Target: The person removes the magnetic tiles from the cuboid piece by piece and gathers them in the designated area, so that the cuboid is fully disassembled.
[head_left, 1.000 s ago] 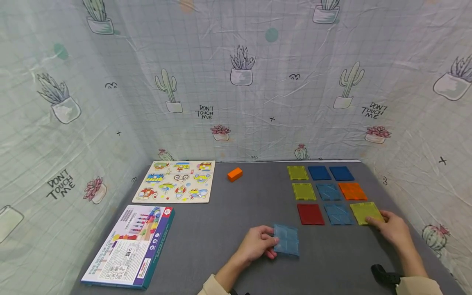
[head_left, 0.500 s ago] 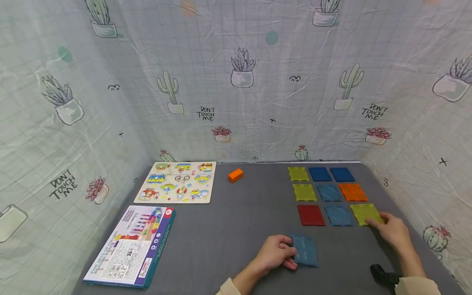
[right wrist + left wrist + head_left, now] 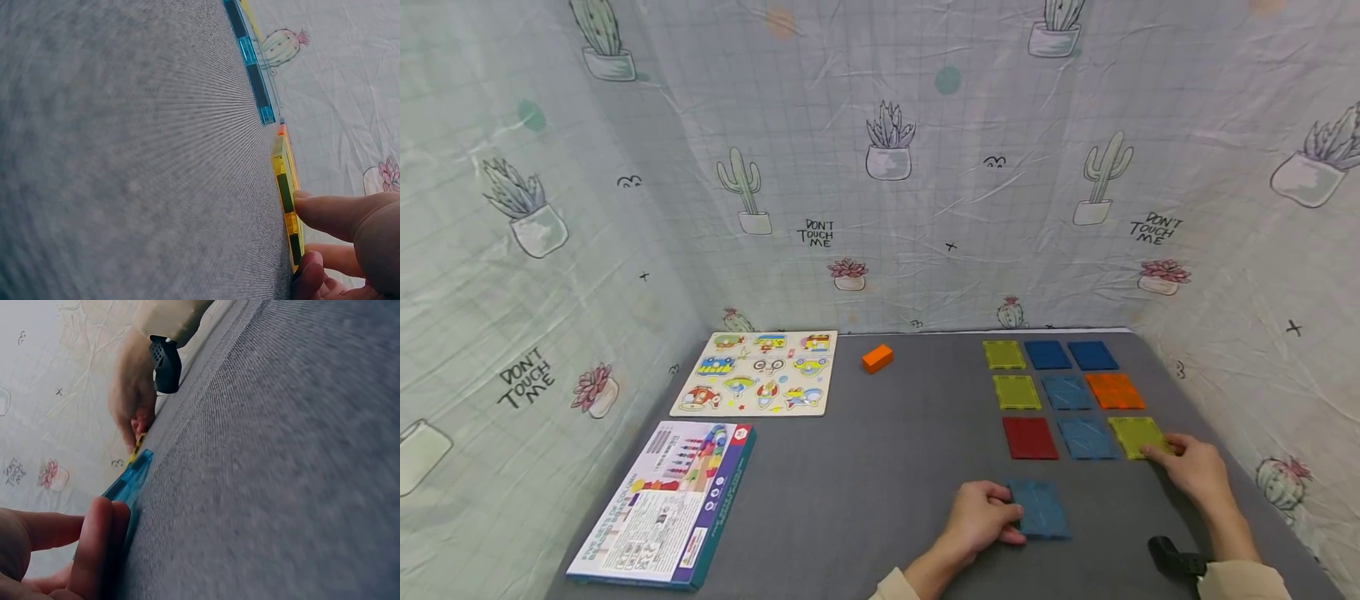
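Observation:
My left hand [image 3: 981,521] pinches the left edge of a translucent light blue magnetic tile [image 3: 1042,510], close over the grey table near the front. In the left wrist view the thumb and fingertips meet on this blue tile [image 3: 128,481]. At the right, my right hand [image 3: 1197,471] pinches the right edge of a yellow magnetic tile [image 3: 1135,437]. The right wrist view shows the thumb on the face of the yellow tile [image 3: 289,206] and the fingers around its edge. That tile lies at the right end of the front row, beside another light blue tile [image 3: 1087,437].
Left of that row's blue tile lies a red tile [image 3: 1030,437]. Behind are yellow, blue and orange [image 3: 1116,390] tiles in rows. A small orange block [image 3: 877,358], a picture puzzle board [image 3: 756,375] and a flat box [image 3: 662,500] lie farther left. Patterned cloth [image 3: 887,208] walls surround the table.
My left hand has carried the light blue tile rightward and a little toward me. My right hand stays at the yellow tile, which has shifted slightly left toward the neighbouring blue one.

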Available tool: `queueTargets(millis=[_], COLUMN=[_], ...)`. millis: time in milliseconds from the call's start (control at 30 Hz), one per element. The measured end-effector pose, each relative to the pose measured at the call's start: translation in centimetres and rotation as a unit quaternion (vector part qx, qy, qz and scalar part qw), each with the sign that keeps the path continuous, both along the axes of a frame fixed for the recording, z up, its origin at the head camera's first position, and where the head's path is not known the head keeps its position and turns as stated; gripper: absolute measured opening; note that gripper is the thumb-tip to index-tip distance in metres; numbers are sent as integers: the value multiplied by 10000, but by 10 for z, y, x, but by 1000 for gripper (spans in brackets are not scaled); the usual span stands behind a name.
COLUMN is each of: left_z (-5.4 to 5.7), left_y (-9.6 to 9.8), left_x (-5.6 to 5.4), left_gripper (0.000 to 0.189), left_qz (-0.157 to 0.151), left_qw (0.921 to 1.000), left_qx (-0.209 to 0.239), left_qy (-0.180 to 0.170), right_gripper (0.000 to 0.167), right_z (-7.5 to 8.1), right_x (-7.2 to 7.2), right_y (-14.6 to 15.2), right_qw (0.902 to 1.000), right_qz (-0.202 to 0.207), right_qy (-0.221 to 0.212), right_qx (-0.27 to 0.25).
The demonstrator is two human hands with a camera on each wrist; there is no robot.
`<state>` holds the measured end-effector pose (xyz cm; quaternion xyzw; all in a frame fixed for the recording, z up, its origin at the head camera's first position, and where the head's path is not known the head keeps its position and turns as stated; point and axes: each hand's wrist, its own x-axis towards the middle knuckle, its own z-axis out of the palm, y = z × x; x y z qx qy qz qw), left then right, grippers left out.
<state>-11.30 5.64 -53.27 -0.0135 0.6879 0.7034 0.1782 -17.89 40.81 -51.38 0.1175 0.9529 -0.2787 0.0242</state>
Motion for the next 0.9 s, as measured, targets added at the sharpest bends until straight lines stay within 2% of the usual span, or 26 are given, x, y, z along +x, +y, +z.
queueTargets(millis=[233,500,700,900], left_z=[3,6,9,7], left_y=[9,17,19,18], left_x=[-5,-9,-10,-10], left_gripper=[19,13,14,13], left_qz=[205,227,268,277], left_qw=[9981,9918,9906,9916], left_qx=[-542,-1136,-1257,-1150], left_qy=[202,537,475,516], right_gripper=[77,78,79,79], right_z=[-2,0,-1,-2], right_x=[-1,0,0,-1], right_y=[-2,-4,-5,-4], right_qw=[9999,9999,9998,9998], right_qz=[-101,-98,-200,-169], right_qy=[25,56,-9,-60], right_qx=[-17,7,-5,37])
